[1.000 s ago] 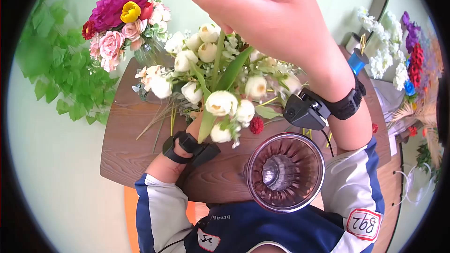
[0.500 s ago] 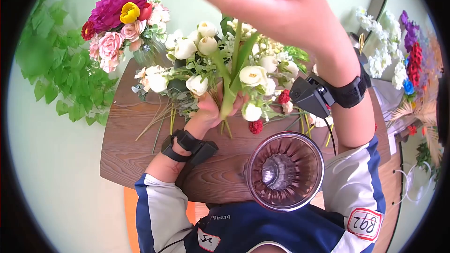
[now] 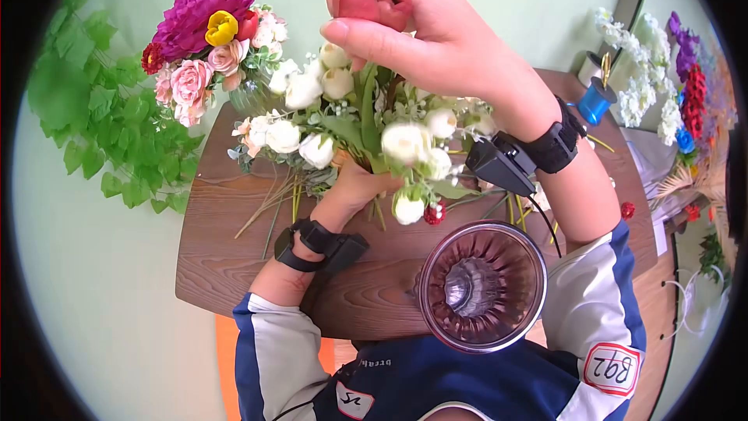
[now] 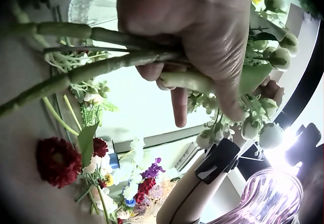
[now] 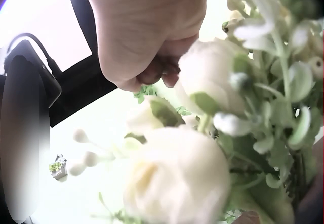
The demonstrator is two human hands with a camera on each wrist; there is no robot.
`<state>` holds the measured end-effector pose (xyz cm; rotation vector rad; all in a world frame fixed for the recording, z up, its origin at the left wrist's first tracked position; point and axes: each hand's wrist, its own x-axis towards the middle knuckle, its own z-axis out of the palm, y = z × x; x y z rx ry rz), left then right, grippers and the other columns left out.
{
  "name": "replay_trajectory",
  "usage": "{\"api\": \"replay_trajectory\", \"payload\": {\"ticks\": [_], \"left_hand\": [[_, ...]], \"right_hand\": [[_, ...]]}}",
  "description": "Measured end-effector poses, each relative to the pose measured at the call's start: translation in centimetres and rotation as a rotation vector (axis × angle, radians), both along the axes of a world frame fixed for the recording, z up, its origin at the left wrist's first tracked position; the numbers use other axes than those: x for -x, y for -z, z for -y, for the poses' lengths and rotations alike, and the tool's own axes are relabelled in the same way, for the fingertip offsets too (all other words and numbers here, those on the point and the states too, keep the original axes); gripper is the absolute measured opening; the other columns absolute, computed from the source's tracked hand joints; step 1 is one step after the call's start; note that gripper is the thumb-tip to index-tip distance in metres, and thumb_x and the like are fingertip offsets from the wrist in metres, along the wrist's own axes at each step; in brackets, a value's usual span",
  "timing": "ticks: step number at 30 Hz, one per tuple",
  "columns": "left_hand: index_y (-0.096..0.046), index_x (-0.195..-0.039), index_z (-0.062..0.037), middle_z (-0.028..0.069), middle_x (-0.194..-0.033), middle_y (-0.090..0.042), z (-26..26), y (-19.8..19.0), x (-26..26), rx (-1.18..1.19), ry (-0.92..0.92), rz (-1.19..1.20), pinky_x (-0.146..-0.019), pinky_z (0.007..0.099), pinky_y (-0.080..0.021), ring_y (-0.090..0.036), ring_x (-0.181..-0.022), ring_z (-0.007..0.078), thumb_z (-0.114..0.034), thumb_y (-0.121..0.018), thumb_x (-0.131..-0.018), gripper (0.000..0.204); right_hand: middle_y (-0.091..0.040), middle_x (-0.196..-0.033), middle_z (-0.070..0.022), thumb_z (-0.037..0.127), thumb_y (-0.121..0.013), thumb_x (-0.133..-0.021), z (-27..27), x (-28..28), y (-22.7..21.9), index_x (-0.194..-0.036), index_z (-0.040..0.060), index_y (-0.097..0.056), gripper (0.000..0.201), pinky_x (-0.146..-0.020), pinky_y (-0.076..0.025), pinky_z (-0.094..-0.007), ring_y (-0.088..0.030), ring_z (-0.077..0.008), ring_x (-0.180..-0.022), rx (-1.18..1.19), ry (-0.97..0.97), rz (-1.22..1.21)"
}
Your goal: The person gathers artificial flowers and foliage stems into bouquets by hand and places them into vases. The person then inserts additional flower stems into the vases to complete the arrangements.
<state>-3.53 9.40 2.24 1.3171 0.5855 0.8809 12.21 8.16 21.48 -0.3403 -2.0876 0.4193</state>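
My left hand [image 3: 357,187] grips the green stems [image 4: 66,82] of a bunch of white ranunculus-like flowers [image 3: 302,92] over the table. In the left wrist view the stems come out of the fist, and the blooms lie on its far side. Above the bunch, my right hand [image 3: 444,43] pinches a red tulip [image 3: 365,1] close under its bloom. The tulip's stem runs down into the bunch, partly hidden by leaves. In the right wrist view a large white bloom [image 5: 174,176] lies close below the right hand.
A ribbed purplish glass vase [image 3: 427,296] stands at the table's [image 3: 226,265] near edge. Loose stems and red blooms [image 4: 58,162] lie about. Back left is a vase of mixed flowers [image 3: 199,19]; at the right, a blue ribbon spool [image 3: 594,105].
My right hand has come lower and nearer, bringing the red tulip fully into the head view. The bunch has shifted and turned in the left hand, which has come out from behind the blooms.
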Motion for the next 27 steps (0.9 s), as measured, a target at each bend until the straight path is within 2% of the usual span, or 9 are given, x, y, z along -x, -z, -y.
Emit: {"api": "replay_trajectory", "payload": {"ticks": [4, 7, 8, 10, 12, 20, 24, 26, 27], "left_hand": [[-0.053, -0.106, 0.0002, 0.0068, -0.087, -0.062, 1.6, -1.3, -1.1, 0.166, -0.176, 0.057, -0.055, 0.0225, -0.045, -0.057, -0.069, 0.0115, 0.008, -0.058, -0.075, 0.032], [-0.052, -0.089, -0.0048, -0.0014, -0.067, -0.046, -0.2, 0.7, -0.5, 0.100, 0.065, 0.166, -0.047, 0.0208, -0.028, -0.039, -0.054, 0.0060, -0.002, -0.059, -0.080, 0.012], [-0.051, -0.115, -0.0003, 0.0120, -0.110, -0.057, -0.9, 1.8, -0.3, 0.111, -0.049, 0.088, -0.072, 0.0331, -0.053, -0.058, -0.079, 0.0179, 0.002, -0.058, -0.081, 0.035], [-0.052, -0.114, -0.0020, 0.0087, -0.108, -0.057, -1.8, 2.7, 0.3, -0.245, 0.052, 0.147, -0.077, 0.0331, -0.051, -0.058, -0.084, 0.0182, -0.005, -0.056, -0.085, 0.030], [-0.055, -0.113, -0.0035, 0.0061, -0.106, -0.060, -0.7, 2.8, 2.2, 0.015, -0.045, -0.069, -0.081, 0.0294, -0.048, -0.057, -0.097, 0.0148, -0.010, -0.066, -0.078, 0.036], [-0.049, -0.122, -0.0033, 0.0068, -0.116, -0.054, 0.8, 2.9, 3.1, 0.005, 0.151, 0.143, -0.087, 0.0303, -0.046, -0.053, -0.104, 0.0158, -0.013, -0.066, -0.079, 0.047], [-0.035, -0.134, -0.0030, 0.0073, -0.127, -0.046, 3.5, 0.2, 3.9, 0.029, 0.327, 0.337, -0.094, 0.0315, -0.041, -0.048, -0.113, 0.0170, -0.018, -0.066, -0.080, 0.064], [-0.031, -0.135, -0.0025, 0.0082, -0.127, -0.046, 0.4, 3.9, 4.8, -0.462, 0.266, -0.046, -0.094, 0.0319, -0.040, -0.048, -0.112, 0.0178, -0.018, -0.067, -0.079, 0.068], [-0.030, -0.136, -0.0026, 0.0094, -0.127, -0.046, 0.4, 4.6, 4.8, -0.113, 0.295, 0.075, -0.094, 0.0315, -0.040, -0.049, -0.112, 0.0181, -0.019, -0.067, -0.078, 0.070]], "right_hand": [[-0.058, -0.067, -0.0076, 0.018, -0.065, -0.077, 1.0, 0.1, 0.1, -0.092, 0.0005, -0.054, 0.026, -0.056, -0.046, -0.0289, -0.058, -0.0190, -0.060, -0.173, 0.142, -0.001], [-0.059, -0.084, -0.0054, 0.011, -0.072, -0.071, 2.5, -0.2, -0.5, -0.106, 0.0019, -0.054, 0.040, -0.069, -0.046, -0.0256, -0.058, -0.0139, -0.077, -0.118, 0.108, 0.219], [-0.059, -0.084, -0.0054, 0.011, -0.072, -0.071, 2.5, -0.2, -0.2, -0.106, 0.0019, -0.054, 0.040, -0.069, -0.046, -0.0256, -0.058, -0.0139, -0.077, -0.120, 0.107, 0.219], [-0.058, -0.086, -0.0050, 0.018, -0.079, -0.063, 2.3, -0.2, 0.4, -0.105, 0.0026, -0.053, 0.052, -0.068, -0.046, -0.0251, -0.057, -0.0146, -0.075, -0.159, -0.018, 0.156], [-0.061, -0.094, -0.0086, 0.021, -0.080, -0.061, 3.0, -0.5, 0.2, -0.107, 0.0016, -0.055, 0.056, -0.074, -0.047, -0.0283, -0.059, -0.0186, -0.083, -0.111, -0.060, 0.144], [-0.062, -0.106, -0.0145, 0.020, -0.064, -0.073, 3.1, -4.8, 0.6, -0.103, -0.0039, -0.059, 0.039, -0.097, -0.035, -0.0435, -0.052, -0.0300, -0.109, -0.331, 0.157, 0.096], [-0.063, -0.095, -0.0073, 0.012, -0.066, -0.076, 1.5, -8.1, 3.8, -0.096, 0.0022, -0.063, 0.022, -0.082, -0.044, -0.0299, -0.058, -0.0176, -0.090, -0.160, 0.275, -0.083], [-0.064, -0.093, -0.0061, 0.011, -0.064, -0.078, 0.9, -9.3, 5.9, -0.092, 0.0020, -0.064, 0.016, -0.080, -0.044, -0.0286, -0.058, -0.0148, -0.088, -0.118, 0.311, -0.111], [-0.064, -0.089, -0.0052, 0.011, -0.063, -0.080, 0.7, -9.8, 7.2, -0.091, 0.0022, -0.064, 0.014, -0.077, -0.044, -0.0276, -0.057, -0.0132, -0.085, -0.005, 0.352, -0.136]]}}
